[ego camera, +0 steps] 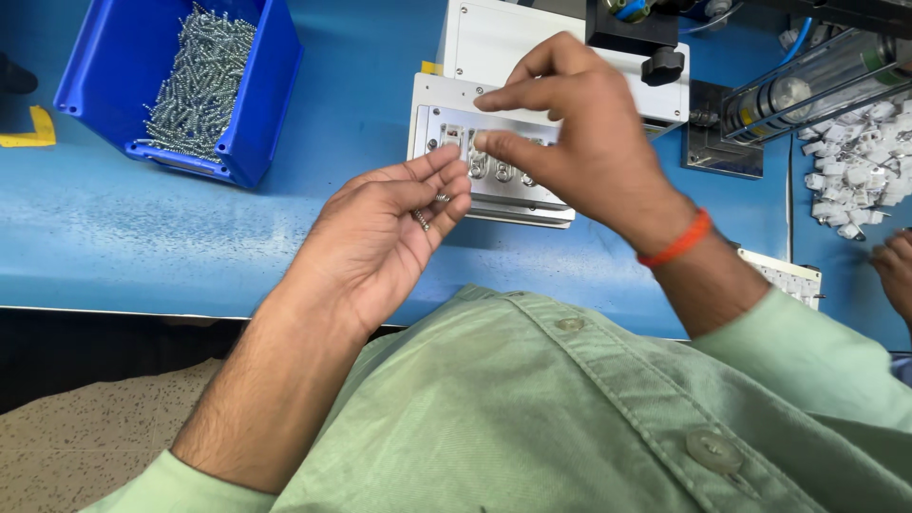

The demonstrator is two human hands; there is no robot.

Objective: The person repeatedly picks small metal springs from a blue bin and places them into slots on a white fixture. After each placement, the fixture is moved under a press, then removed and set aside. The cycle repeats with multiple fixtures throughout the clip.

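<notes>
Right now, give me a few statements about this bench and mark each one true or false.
1. The blue bin holds screws. True.
2. The left hand is a closed fist. False: its palm is open, with small screws on its fingers.
3. The right hand is over the metal fixture plate. True.
4. The right wrist wears a green band. False: the band is orange.

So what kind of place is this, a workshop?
Probably a factory assembly bench: a blue plastic bin of small silver screws, a metal fixture plate holding small parts, and a heap of little white plastic pieces.
</notes>
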